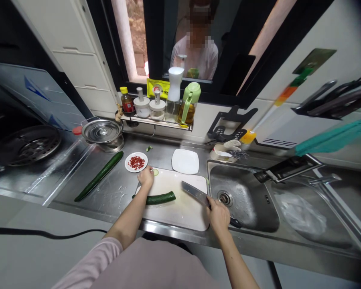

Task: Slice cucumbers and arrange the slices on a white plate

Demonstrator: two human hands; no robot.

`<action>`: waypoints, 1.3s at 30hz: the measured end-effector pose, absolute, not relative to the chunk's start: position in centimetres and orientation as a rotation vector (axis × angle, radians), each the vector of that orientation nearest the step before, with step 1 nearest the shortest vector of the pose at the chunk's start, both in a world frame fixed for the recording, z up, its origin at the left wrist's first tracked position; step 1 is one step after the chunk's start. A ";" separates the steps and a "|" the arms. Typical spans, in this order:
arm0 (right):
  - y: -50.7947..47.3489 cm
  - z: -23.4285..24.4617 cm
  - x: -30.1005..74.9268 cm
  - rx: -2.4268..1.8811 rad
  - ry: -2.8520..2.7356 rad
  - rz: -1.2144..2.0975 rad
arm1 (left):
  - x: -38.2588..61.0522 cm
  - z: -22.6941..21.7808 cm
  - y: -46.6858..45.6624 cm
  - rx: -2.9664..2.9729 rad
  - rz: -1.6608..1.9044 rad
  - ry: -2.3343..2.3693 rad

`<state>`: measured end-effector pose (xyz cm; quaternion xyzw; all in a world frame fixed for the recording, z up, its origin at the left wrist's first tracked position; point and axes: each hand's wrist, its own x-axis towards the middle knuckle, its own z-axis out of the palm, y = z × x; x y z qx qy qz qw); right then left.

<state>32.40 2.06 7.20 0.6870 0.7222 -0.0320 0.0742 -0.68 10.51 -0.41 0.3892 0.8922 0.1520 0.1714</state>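
Note:
My right hand [219,216] grips the dark handle of a kitchen knife [195,193], its broad blade pointing left over the right part of a white cutting board [180,216]. At the board's far left corner, my left hand [146,176] is closed, its fingertips on a pale round cucumber slice [155,172]. A cut piece of cucumber [161,198] lies across the board, its left end partly behind my left forearm. Just beyond my left hand is a small white plate of chopped red pieces [136,162]. A white square plate [185,161] stands behind the board.
A long whole cucumber [99,176] lies on the steel counter at left. Green scraps [149,148] sit near the wall. A lidded steel pot [104,134] stands back left, beneath a seasoning rack [159,121] to its right. The sink [243,196] adjoins the board's right side.

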 end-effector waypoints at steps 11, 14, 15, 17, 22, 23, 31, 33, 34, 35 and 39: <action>1.8 6.9 32.3 2.140 2.136 -0.171 | -0.3 0.2 10.0 1.276 0.370 2.535; 1.6 6.7 32.1 2.223 2.066 -0.312 | -0.3 0.9 9.9 1.285 0.421 2.521; 1.6 6.6 31.9 2.239 2.037 -0.383 | -0.1 1.2 9.7 1.283 0.465 2.510; 1.6 6.3 31.4 2.222 2.001 -0.531 | 0.6 1.8 8.9 1.311 0.595 2.452; 1.8 6.2 29.2 2.075 2.071 -0.703 | 4.2 1.9 3.8 1.652 0.818 2.034; 1.8 6.4 28.7 2.047 2.083 -0.716 | 4.9 1.6 2.5 1.728 0.800 1.951; 1.5 9.5 26.0 1.836 2.199 -0.712 | 6.1 -1.1 -1.4 2.047 0.816 1.806; 1.3 10.1 25.7 1.794 2.202 -0.687 | 5.9 -1.4 -1.4 2.102 0.815 1.803; 1.1 10.3 25.6 1.776 2.200 -0.675 | 5.9 -1.5 -1.4 2.128 0.810 1.801; 1.0 10.5 25.5 1.760 2.197 -0.665 | 5.9 -1.5 -1.5 2.152 0.804 1.799; 0.3 10.8 25.1 1.698 2.192 -0.646 | 5.9 -1.7 -1.9 2.220 0.802 1.782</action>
